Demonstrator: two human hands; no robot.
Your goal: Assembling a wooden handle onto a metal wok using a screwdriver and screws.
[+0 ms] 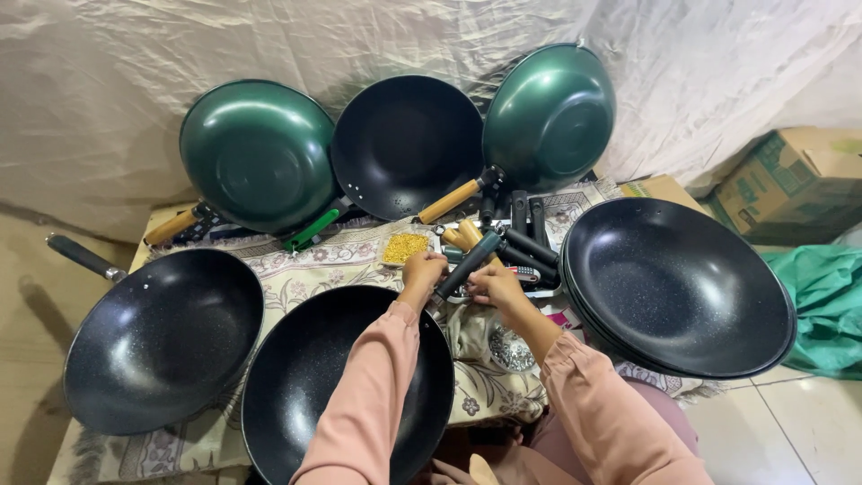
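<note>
A black wok with a gray handle (162, 337) is sitting far to the left of the middle black wok (314, 386). Behind it, a green wok (256, 153) is leaning on the white sheet (117, 54). The middle black wok is lying on the flowery cloth (314, 265), right under the pink sleeves. The left hand (422, 269) is curling its fingers around the dark handle (469, 263) at the far rim of that wok. The right hand (492, 283) is pinching the same handle, just beside the left hand. A small tray of yellow bits (406, 247) is sitting behind the wok. A stack of black woks (678, 287) is resting to its right.
</note>
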